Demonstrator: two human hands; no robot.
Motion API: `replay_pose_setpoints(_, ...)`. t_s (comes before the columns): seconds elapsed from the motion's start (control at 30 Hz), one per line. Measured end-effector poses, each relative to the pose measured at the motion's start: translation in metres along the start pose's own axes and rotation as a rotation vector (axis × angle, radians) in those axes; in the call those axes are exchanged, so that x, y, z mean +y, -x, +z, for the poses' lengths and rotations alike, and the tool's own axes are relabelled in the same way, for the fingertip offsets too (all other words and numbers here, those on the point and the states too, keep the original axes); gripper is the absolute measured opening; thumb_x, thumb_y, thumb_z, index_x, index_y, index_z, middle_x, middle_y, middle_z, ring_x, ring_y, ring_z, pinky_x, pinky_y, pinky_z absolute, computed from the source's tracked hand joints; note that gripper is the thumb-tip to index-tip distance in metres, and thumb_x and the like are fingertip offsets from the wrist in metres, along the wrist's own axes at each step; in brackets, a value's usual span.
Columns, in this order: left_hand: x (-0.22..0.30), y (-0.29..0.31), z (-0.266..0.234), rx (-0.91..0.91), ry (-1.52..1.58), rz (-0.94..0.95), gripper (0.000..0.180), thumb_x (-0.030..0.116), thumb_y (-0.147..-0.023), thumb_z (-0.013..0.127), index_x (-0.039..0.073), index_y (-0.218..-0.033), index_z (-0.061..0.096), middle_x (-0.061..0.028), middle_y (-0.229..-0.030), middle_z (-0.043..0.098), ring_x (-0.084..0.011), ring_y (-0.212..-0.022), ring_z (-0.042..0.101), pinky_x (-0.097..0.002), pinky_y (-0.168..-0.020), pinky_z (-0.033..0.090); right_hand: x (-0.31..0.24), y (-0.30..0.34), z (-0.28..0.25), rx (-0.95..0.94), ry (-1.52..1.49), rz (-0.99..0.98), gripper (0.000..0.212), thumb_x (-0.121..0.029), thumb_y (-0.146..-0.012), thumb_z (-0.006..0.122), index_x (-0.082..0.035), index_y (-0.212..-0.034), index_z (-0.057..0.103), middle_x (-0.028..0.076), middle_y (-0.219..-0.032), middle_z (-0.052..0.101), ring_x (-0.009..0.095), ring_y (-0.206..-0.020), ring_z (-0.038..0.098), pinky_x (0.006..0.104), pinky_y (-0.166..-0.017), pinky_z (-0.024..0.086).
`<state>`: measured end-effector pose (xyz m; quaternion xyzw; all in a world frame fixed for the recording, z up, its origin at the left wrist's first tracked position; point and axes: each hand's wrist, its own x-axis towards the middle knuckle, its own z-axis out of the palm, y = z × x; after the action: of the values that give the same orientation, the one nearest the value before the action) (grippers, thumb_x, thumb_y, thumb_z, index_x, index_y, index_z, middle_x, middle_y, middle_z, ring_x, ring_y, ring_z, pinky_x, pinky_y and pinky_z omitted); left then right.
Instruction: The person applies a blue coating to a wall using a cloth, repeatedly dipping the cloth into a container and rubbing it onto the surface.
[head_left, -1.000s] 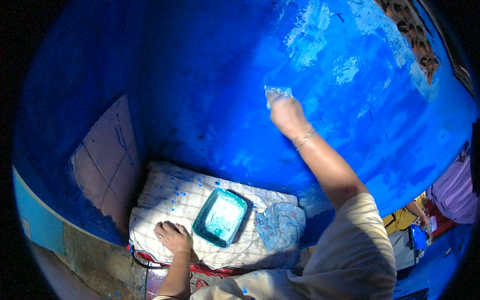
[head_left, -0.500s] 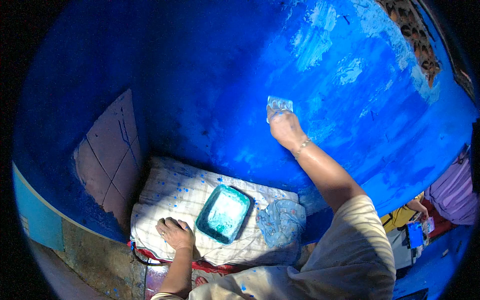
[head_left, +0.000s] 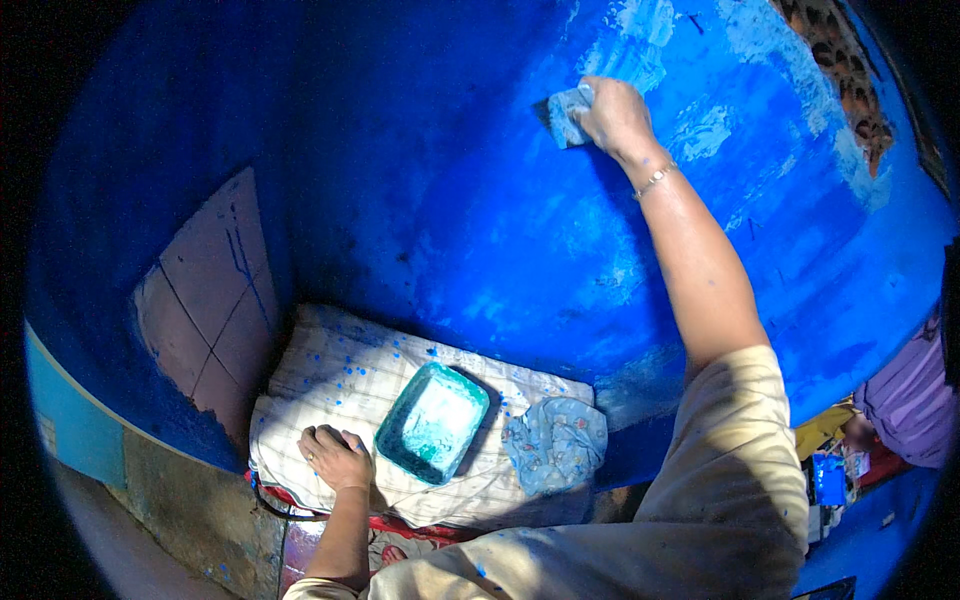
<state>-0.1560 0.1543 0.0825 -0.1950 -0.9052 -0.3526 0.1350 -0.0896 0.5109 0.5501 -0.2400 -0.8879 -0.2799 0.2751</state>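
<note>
My right hand [head_left: 615, 118] is raised against the blue wall [head_left: 480, 200]. Its fingers grip a flat, square putty scraper [head_left: 570, 115], pale blue and smeared, whose face lies close to the wall. My left hand [head_left: 337, 458] rests palm down on a white checked cloth [head_left: 320, 400] spotted with blue paint, fingers apart and slightly bent, with nothing visible in them. Just right of it sits a green rectangular tray [head_left: 432, 422], its inside coated with whitish paste. A crumpled light-blue patterned cloth [head_left: 556, 444] lies to the right of the tray.
Light-blue patches [head_left: 705, 132] mark the wall, and bare brick [head_left: 840, 75] shows at upper right. Pinkish tiles [head_left: 215, 300] cover part of the left wall. Purple fabric [head_left: 908, 400] and a small blue object [head_left: 829, 474] are at the lower right.
My right hand has moved up and slightly right along the wall with the scraper, which now points left. My left hand stays on the cloth; the view has shifted slightly.
</note>
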Motion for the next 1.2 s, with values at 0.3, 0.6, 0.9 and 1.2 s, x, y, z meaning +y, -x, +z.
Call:
replay_pose_setpoints(0.3, -0.002, 0.002, 0.006, 0.01, -0.018, -0.026, 0.032, 0.016, -0.079, 0.054, -0.006, -0.1, 0.048, -0.0236, -0.116, 0.043, -0.0416, -0.11, 0.041, -0.049, -0.095, 0.035, 0.08, -0.034, -0.103, 0.583, 0.137, 0.137, 0.016, -0.022, -0.076, 0.062, -0.007, -0.081, 0.066, 0.018, -0.082, 0.064, 0.036, -0.076, 0.061, 0.0439, -0.067, 0.049)
replay_pose_setpoints(0.6, 0.004, 0.003, 0.004, 0.002, -0.049, -0.056, 0.036, 0.021, -0.079, 0.054, -0.006, -0.102, 0.048, -0.0224, -0.116, 0.043, -0.0405, -0.113, 0.04, -0.0479, -0.097, 0.035, -0.018, 0.055, 0.057, 0.367, 0.532, -0.203, 0.024, -0.011, -0.076, 0.051, 0.006, -0.091, 0.057, 0.02, -0.079, 0.062, 0.033, -0.072, 0.063, 0.0424, -0.061, 0.054)
replay_pose_setpoints(0.9, -0.005, 0.005, 0.008, -0.016, -0.042, -0.085, 0.033, 0.021, -0.078, 0.055, -0.004, -0.099, 0.05, -0.0219, -0.116, 0.044, -0.0388, -0.112, 0.04, -0.0462, -0.096, 0.035, -0.074, 0.103, 0.05, -0.02, -0.078, -0.208, 0.015, -0.017, -0.082, 0.055, -0.005, -0.08, 0.062, 0.016, -0.085, 0.061, 0.033, -0.079, 0.062, 0.0418, -0.063, 0.052)
replay_pose_setpoints(1.2, -0.001, 0.003, 0.002, -0.012, -0.033, -0.066, 0.035, 0.021, -0.078, 0.055, -0.004, -0.102, 0.049, -0.0217, -0.115, 0.044, -0.0389, -0.11, 0.041, -0.0465, -0.096, 0.035, -0.038, 0.031, 0.063, 0.442, 0.549, -0.263, 0.041, -0.015, -0.081, 0.045, 0.009, -0.112, 0.057, 0.026, -0.114, 0.057, 0.04, -0.107, 0.054, 0.0533, -0.096, 0.037)
